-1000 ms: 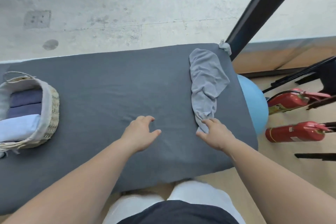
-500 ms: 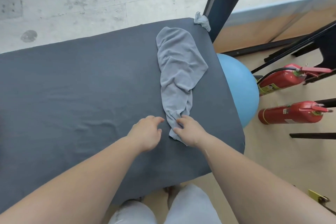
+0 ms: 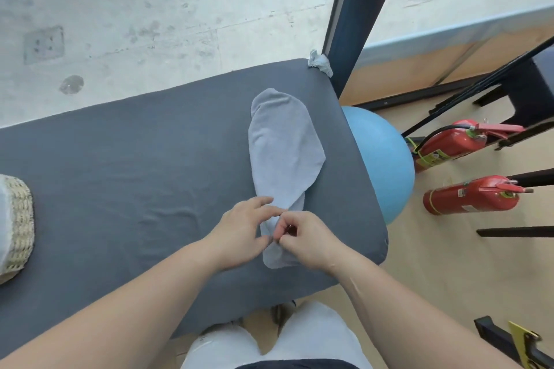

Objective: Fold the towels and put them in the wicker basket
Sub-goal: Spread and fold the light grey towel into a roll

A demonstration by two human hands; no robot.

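A light grey towel (image 3: 283, 153) lies bunched lengthwise on the right part of the dark grey table (image 3: 135, 183). My left hand (image 3: 239, 234) and my right hand (image 3: 308, 238) meet at its near end, and both pinch the cloth there with thumb and fingers. The towel's near tip sticks out below my hands. Only the edge of the wicker basket (image 3: 18, 225) with its pale lining shows at the far left; its contents are out of frame.
A blue ball (image 3: 380, 159) sits just past the table's right edge. Two red fire extinguishers (image 3: 467, 195) lie on the floor beyond it. A dark post (image 3: 359, 9) rises at the table's far right corner, with a small crumpled cloth (image 3: 320, 61) beside it.
My left hand has moved right onto the towel's near end and now pinches it together with my right hand. The towel has been drawn toward me and straightened. The view swung back left.
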